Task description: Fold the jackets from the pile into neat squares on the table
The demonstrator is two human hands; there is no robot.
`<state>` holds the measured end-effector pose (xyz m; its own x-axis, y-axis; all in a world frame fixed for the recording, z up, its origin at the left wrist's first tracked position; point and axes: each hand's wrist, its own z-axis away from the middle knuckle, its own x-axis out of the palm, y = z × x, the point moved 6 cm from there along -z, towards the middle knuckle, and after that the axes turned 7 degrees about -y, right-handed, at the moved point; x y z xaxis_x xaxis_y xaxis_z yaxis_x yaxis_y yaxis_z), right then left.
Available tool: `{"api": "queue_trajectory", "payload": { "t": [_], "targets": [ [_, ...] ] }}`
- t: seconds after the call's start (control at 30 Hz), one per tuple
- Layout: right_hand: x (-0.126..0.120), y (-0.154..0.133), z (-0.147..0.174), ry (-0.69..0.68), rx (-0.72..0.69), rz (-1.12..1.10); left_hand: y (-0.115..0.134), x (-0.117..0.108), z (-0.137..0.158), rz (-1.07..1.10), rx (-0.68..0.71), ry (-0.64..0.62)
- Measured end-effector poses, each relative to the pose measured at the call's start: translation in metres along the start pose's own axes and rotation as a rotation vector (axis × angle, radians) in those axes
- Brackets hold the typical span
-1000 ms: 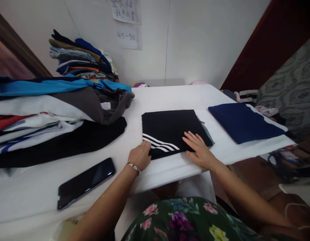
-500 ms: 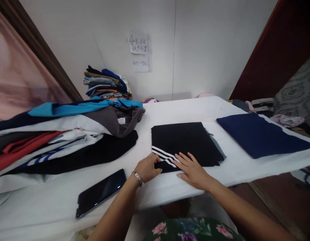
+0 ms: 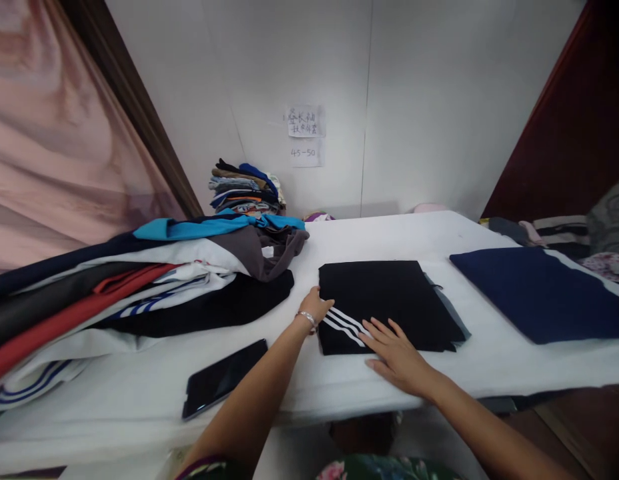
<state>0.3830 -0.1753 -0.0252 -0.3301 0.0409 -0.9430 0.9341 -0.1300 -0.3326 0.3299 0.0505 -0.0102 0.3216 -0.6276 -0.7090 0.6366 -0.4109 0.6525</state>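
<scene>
A folded black garment (image 3: 384, 287) with three white stripes lies flat before me on the white-covered table. At its left edge is my left hand (image 3: 315, 308), thumb over the top of the cloth and fingers closed at the edge, partly hidden. A bracelet circles that wrist. My right hand (image 3: 398, 353) rests flat on the lower part of the garment near the stripes' end, fingers spread. Grey cloth shows from under the garment's right side.
On the left lies a heap of clothes (image 3: 259, 300), with a black phone (image 3: 224, 379) in front of it. A folded navy garment (image 3: 534, 293) lies on the right. Stacked folded clothes (image 3: 247, 190) stand at the back by the wall, below paper notes (image 3: 306, 137).
My left hand has moved up from the garment's lower left corner to its left edge. The stripes at that corner now lie flatter. My right hand stays on the cloth; the view has shifted.
</scene>
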Motion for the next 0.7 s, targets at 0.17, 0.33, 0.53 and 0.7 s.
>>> {"api": "queue_trajectory", "payload": {
  "t": [0.17,0.33,0.53,0.7],
  "targets": [
    [-0.028,0.015,-0.008,0.008,0.024,-0.2,0.0,0.009,-0.002,-0.017,0.011,0.035],
    [-0.071,0.073,-0.031,0.288,0.208,-0.059,-0.007,0.005,-0.01,-0.04,0.015,-0.006],
    [-0.038,0.121,-0.052,0.184,0.372,0.17,-0.007,-0.012,-0.041,-0.005,-0.03,0.045],
    [-0.025,0.119,-0.05,0.233,0.343,0.239,0.005,-0.019,-0.084,0.052,-0.047,0.119]
  ]
}}
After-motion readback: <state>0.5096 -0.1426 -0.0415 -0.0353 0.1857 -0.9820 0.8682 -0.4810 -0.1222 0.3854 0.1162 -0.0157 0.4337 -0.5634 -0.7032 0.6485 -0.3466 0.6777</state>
